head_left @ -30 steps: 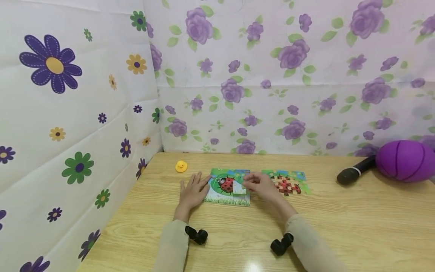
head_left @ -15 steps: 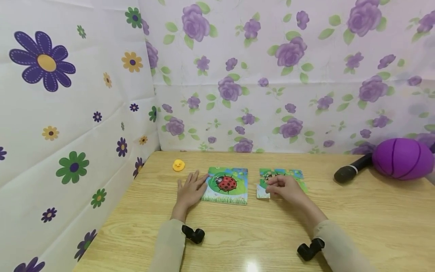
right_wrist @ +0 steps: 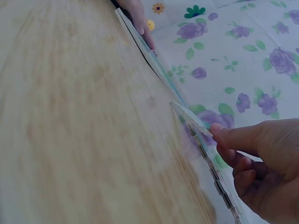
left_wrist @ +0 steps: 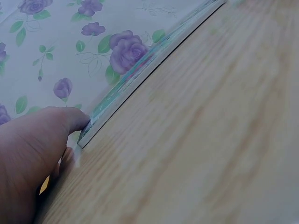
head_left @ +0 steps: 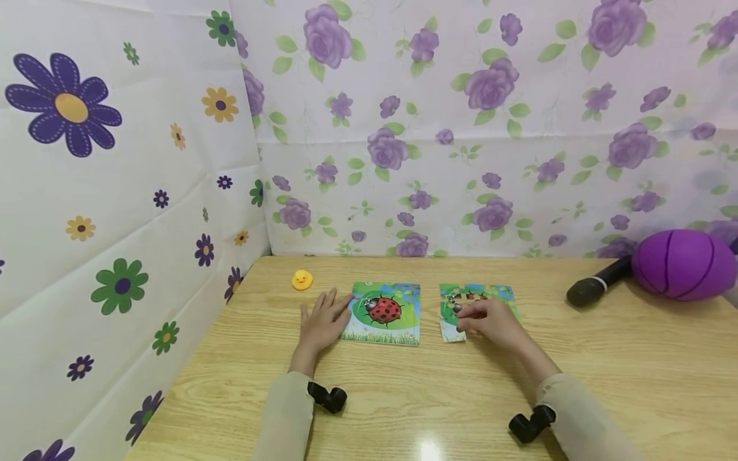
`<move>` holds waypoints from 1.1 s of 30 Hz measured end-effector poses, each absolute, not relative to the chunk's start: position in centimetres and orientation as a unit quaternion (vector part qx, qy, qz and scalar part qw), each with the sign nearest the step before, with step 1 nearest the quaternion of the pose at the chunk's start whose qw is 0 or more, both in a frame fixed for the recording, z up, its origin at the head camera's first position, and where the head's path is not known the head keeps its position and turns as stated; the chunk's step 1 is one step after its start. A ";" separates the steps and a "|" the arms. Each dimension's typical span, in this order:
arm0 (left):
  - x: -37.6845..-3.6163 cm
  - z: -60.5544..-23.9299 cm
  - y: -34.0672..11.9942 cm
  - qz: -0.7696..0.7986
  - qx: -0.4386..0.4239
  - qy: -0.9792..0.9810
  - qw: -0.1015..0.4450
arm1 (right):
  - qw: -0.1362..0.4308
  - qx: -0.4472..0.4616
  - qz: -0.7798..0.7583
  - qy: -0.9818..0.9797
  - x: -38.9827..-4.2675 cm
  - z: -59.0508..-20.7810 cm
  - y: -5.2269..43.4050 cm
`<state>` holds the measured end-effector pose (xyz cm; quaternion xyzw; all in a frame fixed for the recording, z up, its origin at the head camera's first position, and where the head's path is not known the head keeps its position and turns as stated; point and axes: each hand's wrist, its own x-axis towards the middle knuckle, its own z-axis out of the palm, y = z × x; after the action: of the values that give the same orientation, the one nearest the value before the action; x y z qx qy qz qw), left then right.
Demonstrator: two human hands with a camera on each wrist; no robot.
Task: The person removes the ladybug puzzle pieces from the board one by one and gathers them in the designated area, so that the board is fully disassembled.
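Observation:
A ladybug picture board (head_left: 385, 330) lies flat on the wooden table. At its left side my left hand (head_left: 321, 326) rests with fingers spread; in the left wrist view the thumb (left_wrist: 70, 119) touches the board's edge. My right hand (head_left: 497, 325) pinches a white and green jigsaw puzzle piece (head_left: 451, 332) between thumb and finger. That piece is tilted above the table in the right wrist view, at the lower left corner of a partly joined ladybug puzzle (head_left: 505, 293). The hand hides much of that puzzle's right and lower area.
A small yellow toy duck (head_left: 302, 280) sits behind the left hand. Toward the right back of the table (head_left: 380, 397) lie a black microphone (head_left: 594, 289) and a purple ball (head_left: 683, 265). Flower-printed cloth (head_left: 346, 166) walls in the back and left sides.
My right hand has carried the puzzle piece from over the picture board rightward to the partly joined puzzle's lower left corner. The left hand has stayed at the board.

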<state>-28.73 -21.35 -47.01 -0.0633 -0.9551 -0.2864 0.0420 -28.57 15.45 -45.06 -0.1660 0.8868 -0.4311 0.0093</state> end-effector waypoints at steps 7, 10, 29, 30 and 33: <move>-28.7 -47.0 -21.3 -0.288 -0.064 -0.954 0.046 | 0.011 -0.164 -0.418 0.893 -28.5 -45.1 15.4; -28.7 -47.0 -21.3 -0.291 -0.063 -0.954 0.047 | 0.009 -0.164 -0.408 0.898 -28.5 -45.0 15.4; -28.5 -46.7 -21.4 -0.289 -0.064 -0.954 0.042 | 0.027 -0.153 -0.398 0.904 -28.5 -44.8 15.4; -28.5 -46.7 -21.3 -0.291 -0.064 -0.954 0.043 | 0.030 -0.153 -0.398 0.904 -28.6 -44.8 15.4; -28.5 -46.6 -21.3 -0.290 -0.064 -0.954 0.042 | 0.036 -0.151 -0.402 0.902 -28.5 -44.8 15.4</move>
<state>-28.48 -21.32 -46.62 -0.0635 -0.9541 -0.2896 0.0421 -28.52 15.42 -44.83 -0.1508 0.9024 -0.4021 0.0361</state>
